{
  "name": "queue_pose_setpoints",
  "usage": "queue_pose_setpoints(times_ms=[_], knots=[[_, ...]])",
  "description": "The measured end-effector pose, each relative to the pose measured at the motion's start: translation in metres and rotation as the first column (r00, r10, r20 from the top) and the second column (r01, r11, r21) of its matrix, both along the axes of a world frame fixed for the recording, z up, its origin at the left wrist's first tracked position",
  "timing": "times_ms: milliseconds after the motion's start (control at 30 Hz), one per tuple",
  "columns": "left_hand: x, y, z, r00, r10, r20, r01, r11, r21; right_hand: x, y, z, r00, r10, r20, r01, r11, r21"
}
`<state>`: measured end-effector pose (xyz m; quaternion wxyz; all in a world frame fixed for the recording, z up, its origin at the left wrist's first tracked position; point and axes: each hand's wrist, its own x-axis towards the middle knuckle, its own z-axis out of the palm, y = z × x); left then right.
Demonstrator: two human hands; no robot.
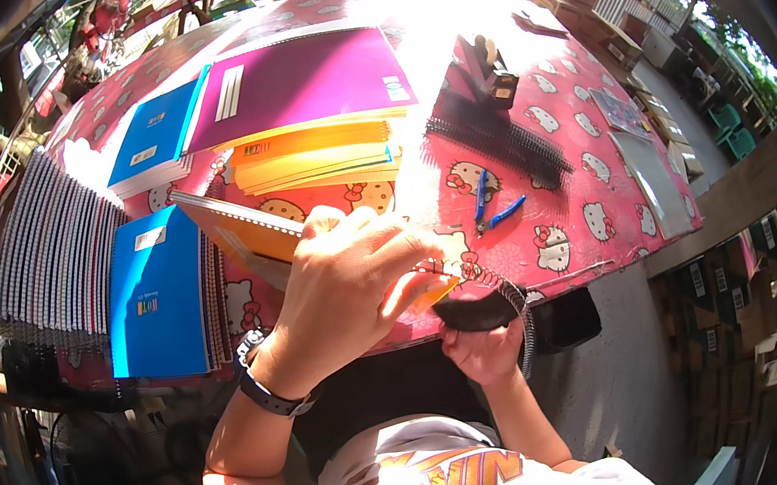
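My left hand (pixel 345 281), with a watch on its wrist, is closed on an unbound notebook (pixel 257 227) with a row of punched holes along its upper edge. The notebook stands tilted above the table's near edge. To the right, my right hand (pixel 487 354) is closed around a black spiral binding coil (pixel 524 323), whose upper end curves toward the notebook's holed edge. Against my right fingers is a dark rounded thing (pixel 478 313) whose kind I cannot make out. How far the coil runs through the holes is hidden behind my left fingers.
Blue-handled pliers (pixel 490 207) and a bundle of black coils (pixel 512 147) lie on the pink patterned tablecloth (pixel 591 171). Spiral notebooks (pixel 49 252) are stacked at left, beside blue notebooks (pixel 157 298). Purple (pixel 312 79) and yellow covers (pixel 312 160) lie farther back.
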<state>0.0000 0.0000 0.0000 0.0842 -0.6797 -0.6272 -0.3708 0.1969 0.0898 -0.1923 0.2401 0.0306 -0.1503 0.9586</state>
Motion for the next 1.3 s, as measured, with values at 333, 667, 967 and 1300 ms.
queue_pose_setpoints(times_ms=[333,667,967,1300], knots=[[-0.006,-0.005,0.000,0.999,-0.027,-0.028,0.025,0.998,-0.064,-0.025,0.031,0.060,0.869,-0.253,0.425,-0.114,0.734,0.669],[-0.002,0.001,-0.009,0.992,0.004,-0.127,0.008,0.995,0.097,-0.034,0.095,0.077,0.849,-0.322,0.418,-0.148,0.614,0.775],[-0.004,-0.005,-0.012,0.997,0.020,-0.081,-0.014,0.997,0.080,-0.067,0.075,0.115,0.971,-0.052,0.232,-0.136,0.679,0.722],[-0.020,-0.010,-0.025,0.987,0.159,-0.010,-0.155,0.975,0.158,-0.062,0.078,0.147,0.851,-0.383,0.359,-0.294,0.218,0.931]])
